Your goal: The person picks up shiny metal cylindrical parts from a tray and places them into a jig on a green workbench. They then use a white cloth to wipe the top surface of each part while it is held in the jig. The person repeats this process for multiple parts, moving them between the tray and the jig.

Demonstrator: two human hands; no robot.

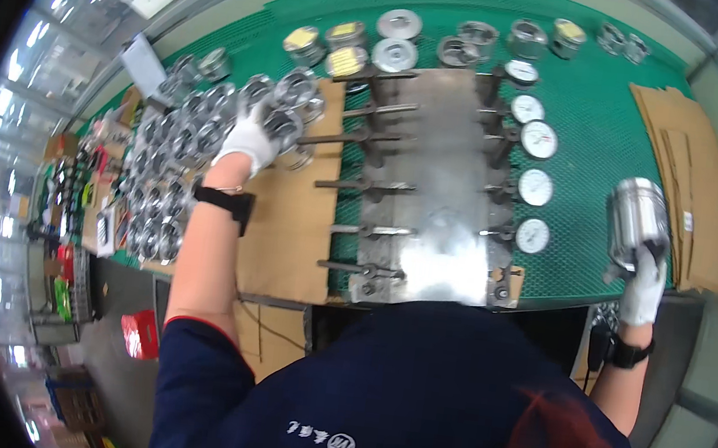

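Note:
My left hand, in a white glove, reaches in at the right edge of a group of shiny metal pistons. Its fingers are curled at the side of one piston; the thumb is hard to make out. At the far right of the bench, my gloved right hand is wrapped round the lower part of another piston. That piston is raised, grooved near its top, and slightly blurred.
A metal plate fixture with rods and clamps spans the middle. Round dial gauges line its right side. More pistons stand along the back of the green mat. Cardboard sheets lie left; others right.

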